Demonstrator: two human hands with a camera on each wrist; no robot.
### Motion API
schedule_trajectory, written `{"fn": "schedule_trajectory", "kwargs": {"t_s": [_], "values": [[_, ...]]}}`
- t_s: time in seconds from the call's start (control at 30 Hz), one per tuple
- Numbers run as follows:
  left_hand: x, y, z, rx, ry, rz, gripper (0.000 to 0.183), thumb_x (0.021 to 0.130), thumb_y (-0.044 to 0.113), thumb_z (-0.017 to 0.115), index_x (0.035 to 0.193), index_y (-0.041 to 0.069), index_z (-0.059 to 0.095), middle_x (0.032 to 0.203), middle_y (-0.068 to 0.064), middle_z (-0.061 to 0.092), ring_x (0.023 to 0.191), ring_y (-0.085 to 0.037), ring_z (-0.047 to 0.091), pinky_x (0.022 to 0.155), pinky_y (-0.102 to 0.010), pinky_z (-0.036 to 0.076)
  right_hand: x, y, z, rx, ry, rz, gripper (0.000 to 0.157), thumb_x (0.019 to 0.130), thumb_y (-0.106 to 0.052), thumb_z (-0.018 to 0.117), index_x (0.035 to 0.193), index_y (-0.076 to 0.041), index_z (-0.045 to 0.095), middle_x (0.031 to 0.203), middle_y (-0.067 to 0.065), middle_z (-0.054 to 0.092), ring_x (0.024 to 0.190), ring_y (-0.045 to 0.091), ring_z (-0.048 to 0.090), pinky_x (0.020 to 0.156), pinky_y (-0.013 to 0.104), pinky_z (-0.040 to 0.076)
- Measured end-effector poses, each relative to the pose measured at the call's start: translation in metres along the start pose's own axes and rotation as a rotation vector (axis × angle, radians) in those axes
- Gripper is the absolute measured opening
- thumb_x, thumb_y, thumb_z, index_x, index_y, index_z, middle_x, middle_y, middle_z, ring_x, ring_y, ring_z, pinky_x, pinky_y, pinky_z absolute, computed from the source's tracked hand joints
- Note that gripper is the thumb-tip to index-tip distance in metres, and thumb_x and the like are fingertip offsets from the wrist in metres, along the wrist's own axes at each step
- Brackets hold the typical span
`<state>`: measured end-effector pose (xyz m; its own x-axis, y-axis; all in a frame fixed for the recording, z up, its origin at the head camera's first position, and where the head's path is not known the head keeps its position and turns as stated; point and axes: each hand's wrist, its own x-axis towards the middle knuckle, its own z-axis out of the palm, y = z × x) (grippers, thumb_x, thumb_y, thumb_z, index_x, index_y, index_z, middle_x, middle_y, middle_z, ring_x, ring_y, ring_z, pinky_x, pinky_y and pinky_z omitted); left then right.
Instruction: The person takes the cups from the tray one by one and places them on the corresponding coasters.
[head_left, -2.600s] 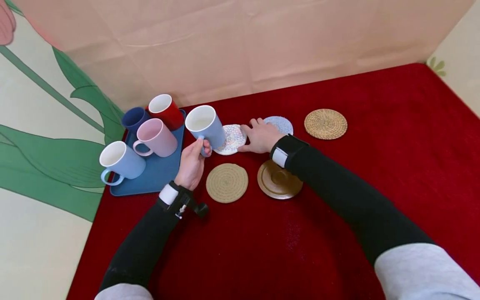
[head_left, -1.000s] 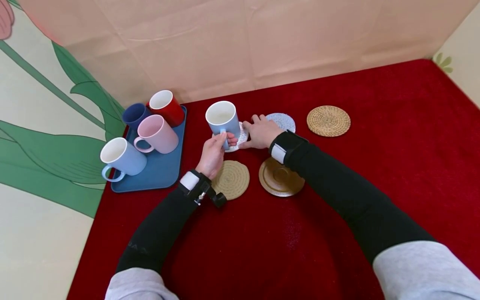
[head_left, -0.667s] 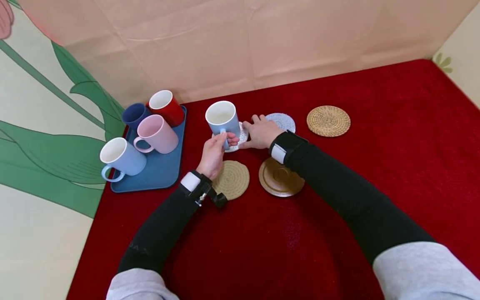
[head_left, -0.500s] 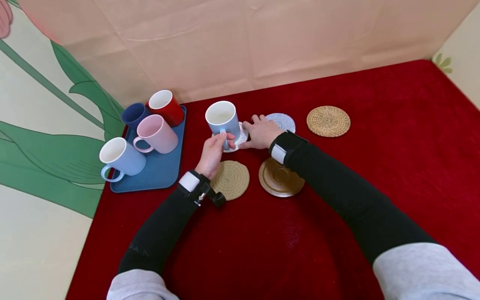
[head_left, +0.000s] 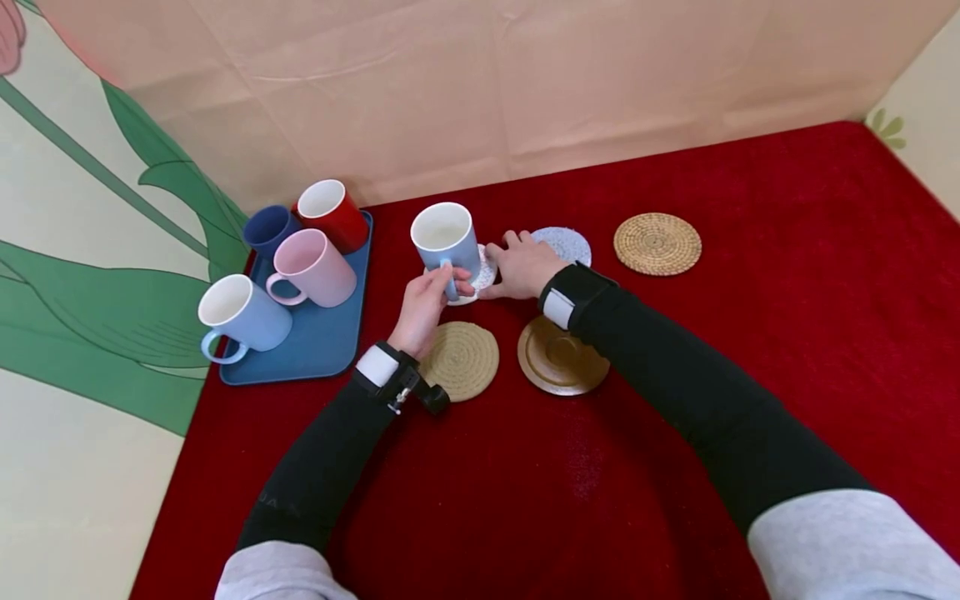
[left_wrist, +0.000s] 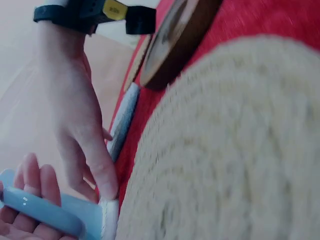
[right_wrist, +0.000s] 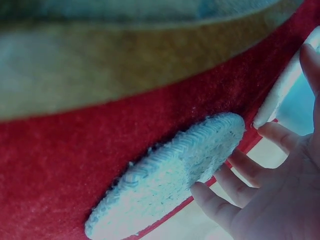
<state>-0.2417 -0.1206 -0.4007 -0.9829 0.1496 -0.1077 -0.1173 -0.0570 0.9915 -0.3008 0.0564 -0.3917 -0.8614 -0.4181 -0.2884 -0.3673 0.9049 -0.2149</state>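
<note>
A light blue mug (head_left: 454, 255) with a white inside stands upright over a white speckled coaster (head_left: 486, 277). My left hand (head_left: 424, 310) holds the mug by its handle (left_wrist: 47, 212), with the thumb on the handle and the fingers behind it. From the other side my right hand (head_left: 523, 270) touches the coaster's right rim with thumb and index finger; the other fingers spread loosely beside a pale blue coaster (head_left: 564, 244). In the right wrist view, the white coaster (right_wrist: 275, 104) lies at those fingertips. The left wrist lies over a beige woven coaster (head_left: 467, 363).
On the left a blue tray (head_left: 322, 354) carries a navy mug (head_left: 270, 230), a red mug (head_left: 339, 222), a pink mug (head_left: 321, 271) and another light blue mug (head_left: 251, 317). A brown wooden coaster (head_left: 562, 357) and a straw coaster (head_left: 657, 243) lie on the red cloth (head_left: 525, 500).
Since the oldest frame, my left hand has brought the light blue mug rightward and over the white coaster. Over the last second it has stayed nearly still. The right hand has kept its place.
</note>
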Motion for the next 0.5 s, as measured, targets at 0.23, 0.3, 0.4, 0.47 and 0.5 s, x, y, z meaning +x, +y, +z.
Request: {"fn": "schedule_trajectory", "kwargs": {"t_s": [0.23,0.3,0.4,0.47,0.5], "values": [[-0.003,0.008,-0.015,0.115,-0.005,0.0,0.041,0.111,0.023,0.042,0.12,-0.012,0.063,0.091,-0.001,0.067,0.094,-0.014,0.063,0.106,-0.039,0.045,0.001,0.001,-0.001,-0.005,-0.011,-0.017,0.083,0.094,-0.053,0.066,0.155,-0.005,0.037,0.144,0.026,0.041,0.13,0.038,0.038,0.107,0.056,0.039],[-0.004,0.011,-0.021,0.139,0.022,-0.009,0.041,0.111,0.023,0.043,0.122,-0.012,0.062,0.093,-0.003,0.068,0.096,-0.015,0.063,0.108,-0.043,0.044,0.002,0.003,-0.001,-0.006,-0.013,-0.027,0.085,0.093,-0.053,0.067,0.155,-0.004,0.036,0.146,0.026,0.041,0.132,0.039,0.037,0.109,0.056,0.038],[-0.007,0.014,-0.031,0.171,0.038,-0.011,0.041,0.111,0.023,0.041,0.123,-0.012,0.06,0.101,-0.012,0.068,0.1,-0.02,0.064,0.109,-0.047,0.042,0.003,0.006,0.001,-0.013,-0.015,-0.04,0.087,0.093,-0.055,0.067,0.155,-0.004,0.035,0.148,0.026,0.04,0.136,0.039,0.034,0.111,0.058,0.035],[-0.009,0.016,-0.038,0.188,0.029,-0.006,0.041,0.112,0.022,0.04,0.125,-0.013,0.058,0.109,-0.021,0.067,0.103,-0.025,0.064,0.109,-0.049,0.041,0.003,0.008,0.001,-0.02,-0.018,-0.047,0.088,0.093,-0.056,0.066,0.155,-0.003,0.034,0.151,0.025,0.039,0.139,0.039,0.032,0.112,0.058,0.033],[-0.01,0.016,-0.042,0.202,0.023,-0.004,0.042,0.112,0.023,0.039,0.125,-0.013,0.056,0.113,-0.024,0.066,0.104,-0.027,0.063,0.109,-0.049,0.041,0.002,0.009,0.002,-0.025,-0.019,-0.051,0.088,0.093,-0.056,0.066,0.155,-0.003,0.033,0.152,0.025,0.038,0.14,0.04,0.032,0.113,0.059,0.032]]}}
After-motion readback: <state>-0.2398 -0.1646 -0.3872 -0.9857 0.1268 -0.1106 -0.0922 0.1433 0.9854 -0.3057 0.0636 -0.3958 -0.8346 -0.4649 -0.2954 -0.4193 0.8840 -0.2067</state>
